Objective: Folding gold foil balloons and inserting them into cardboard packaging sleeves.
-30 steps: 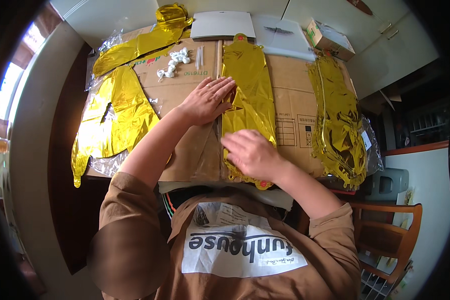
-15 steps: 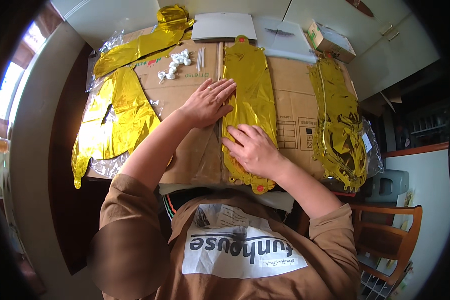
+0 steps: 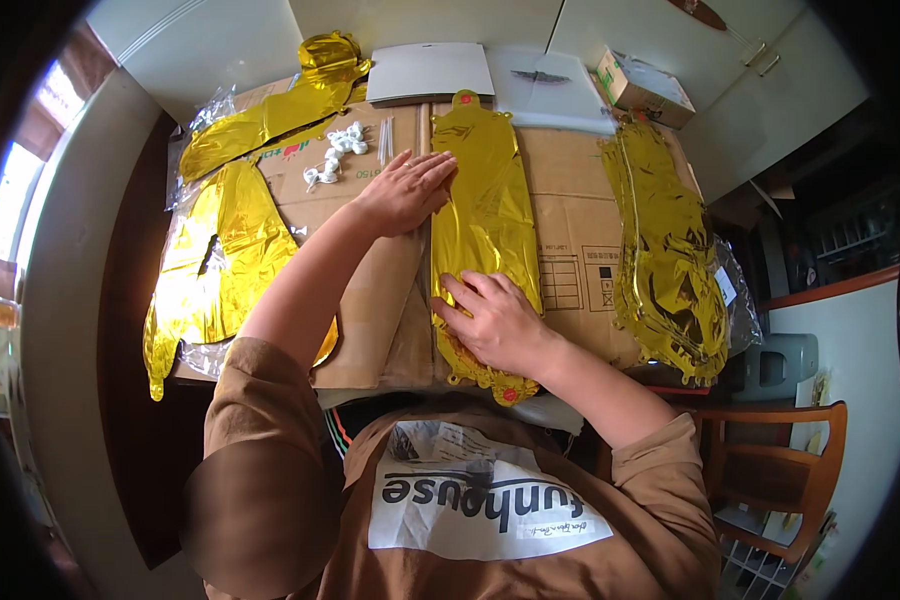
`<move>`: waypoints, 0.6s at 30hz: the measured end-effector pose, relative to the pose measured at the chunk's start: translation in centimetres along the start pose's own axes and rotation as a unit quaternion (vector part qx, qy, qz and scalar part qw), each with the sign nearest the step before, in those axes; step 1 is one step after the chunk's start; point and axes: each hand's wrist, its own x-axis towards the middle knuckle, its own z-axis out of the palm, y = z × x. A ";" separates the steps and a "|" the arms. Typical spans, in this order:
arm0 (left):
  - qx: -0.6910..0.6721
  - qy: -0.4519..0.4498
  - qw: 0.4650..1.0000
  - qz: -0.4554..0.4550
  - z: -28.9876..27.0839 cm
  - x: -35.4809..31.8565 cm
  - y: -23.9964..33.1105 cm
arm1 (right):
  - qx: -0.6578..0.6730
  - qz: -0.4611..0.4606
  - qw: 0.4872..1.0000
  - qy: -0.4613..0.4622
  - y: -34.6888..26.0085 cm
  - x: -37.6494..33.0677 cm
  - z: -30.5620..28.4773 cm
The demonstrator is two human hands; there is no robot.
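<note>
A flat, uninflated gold foil balloon [image 3: 485, 225] lies lengthwise on a cardboard sheet in front of me, with red marks on its end tabs. My left hand [image 3: 410, 190] is stretched out, fingers together and flat, its fingertips over the balloon's left edge in the upper half. Lower down, my right hand [image 3: 495, 318] rests on the balloon with its fingers bent and apart. Neither hand grips anything. Left of the balloon lies another gold foil balloon [image 3: 235, 225], partly folded on clear plastic. On the right is a crinkled gold foil balloon [image 3: 665, 250].
Beyond my left hand are white string bundles [image 3: 342, 150] and thin clear straws [image 3: 385, 140] on the cardboard [image 3: 370, 290]. Further gold foil [image 3: 260, 125] lies far left. A white flat box [image 3: 430, 75] and a small carton [image 3: 645, 85] stand at the back. A wooden chair [image 3: 775, 465] is right.
My left hand has slid a little toward the far end of the balloon. The right hand keeps its place on the balloon. The whole view has shifted slightly.
</note>
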 end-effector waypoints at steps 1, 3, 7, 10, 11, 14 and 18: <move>-0.004 -0.001 1.000 -0.004 0.0 0.3 -0.3 | -0.003 0.000 1.000 0.000 0.0 0.0 0.0; 0.001 0.012 1.000 0.003 0.4 0.7 -0.9 | -0.008 0.004 1.000 -0.007 -0.1 -0.1 0.1; -0.006 0.028 0.999 0.020 0.9 1.1 -1.4 | -0.002 0.016 1.000 -0.008 -0.2 -0.2 0.1; -0.017 0.022 0.999 0.021 0.9 1.0 -1.6 | 0.002 0.023 1.000 -0.005 -0.5 -0.2 0.0; -0.022 0.017 0.999 0.020 0.7 1.1 -1.4 | -0.002 0.023 1.000 -0.007 -0.4 -0.2 -0.1; -0.020 -0.016 0.999 -0.027 0.4 1.3 0.0 | 0.002 0.032 0.999 -0.021 -0.5 -0.7 -0.5; -0.027 -0.020 0.999 -0.021 0.4 1.3 1.5 | 0.028 0.048 0.998 -0.042 -0.9 -1.9 -1.5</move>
